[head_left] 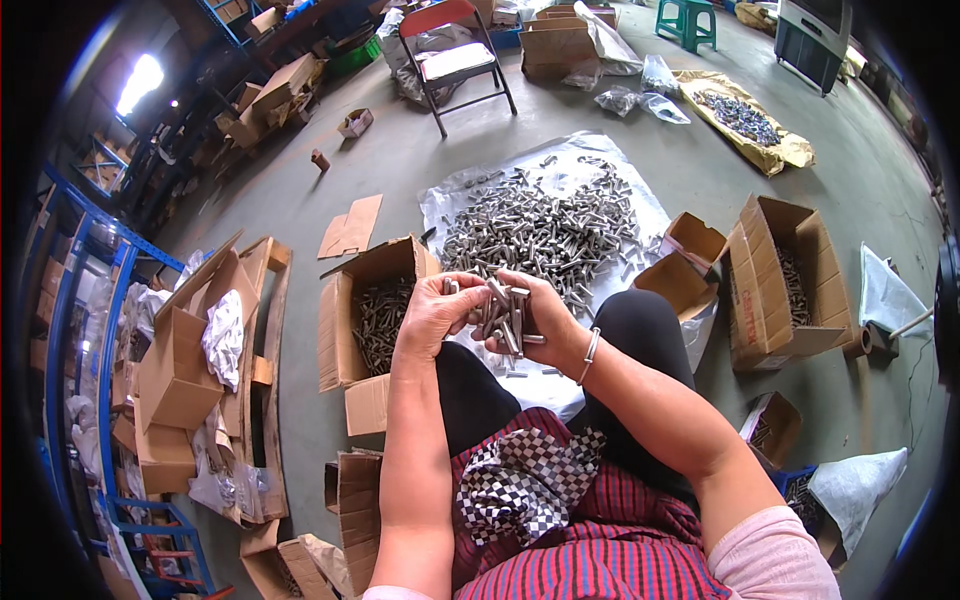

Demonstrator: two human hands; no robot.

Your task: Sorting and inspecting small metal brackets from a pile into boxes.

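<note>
Checked cloth [525,480] and a red striped apron [600,560] cover my lap as I sit low on a workshop floor, both hands raised just above my knees. My left hand [432,312] and right hand [540,318] are drawn together, curled around one bundle of steel bolts [502,312], the shanks standing mostly upright between my palms, a bangle [591,345] on the right wrist. Just beyond them, a large heap of loose bolts [540,235] lies spread on a sheet of clear plastic [600,165]. To the left, an open cardboard box [365,310] holds more bolts; to the right, a taller carton [785,280] shows some inside too. Far off stand a folding chair [455,55] and a green stool [688,22].

Judging by the bare metal, the bundle is likely heavy for its size, rigid and smooth enough to slip; gripping around the middle of the shanks, heads level, should hold it best.
</note>
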